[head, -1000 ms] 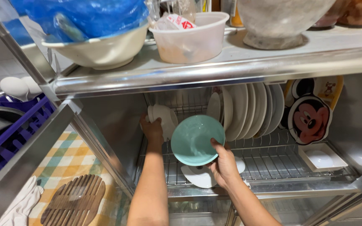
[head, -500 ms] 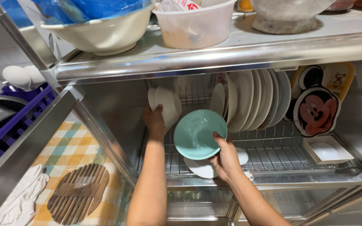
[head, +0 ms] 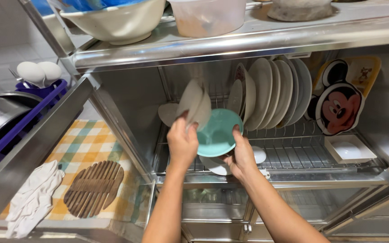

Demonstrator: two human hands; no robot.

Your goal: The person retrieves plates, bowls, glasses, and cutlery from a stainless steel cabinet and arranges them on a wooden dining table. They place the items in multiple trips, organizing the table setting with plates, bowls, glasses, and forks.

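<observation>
Left hand (head: 182, 143) up inside the steel rack (head: 293, 177), fingers pinched on two white bowls (head: 195, 105) tilted on edge (blurred, so the count is unsure). Right hand (head: 241, 157) grips the teal bowl (head: 219, 132) by its rim, just behind them over the wire shelf. White plates (head: 271, 92) stand in slots. The upper cream bowl (head: 118, 20) is cut off

Glossy glazed teal bowl (head: 219, 130), brushed shiny steel rack (head: 293, 162), slatted wooden trivet (head: 93, 188), soft white cloth (head: 34, 198).
</observation>
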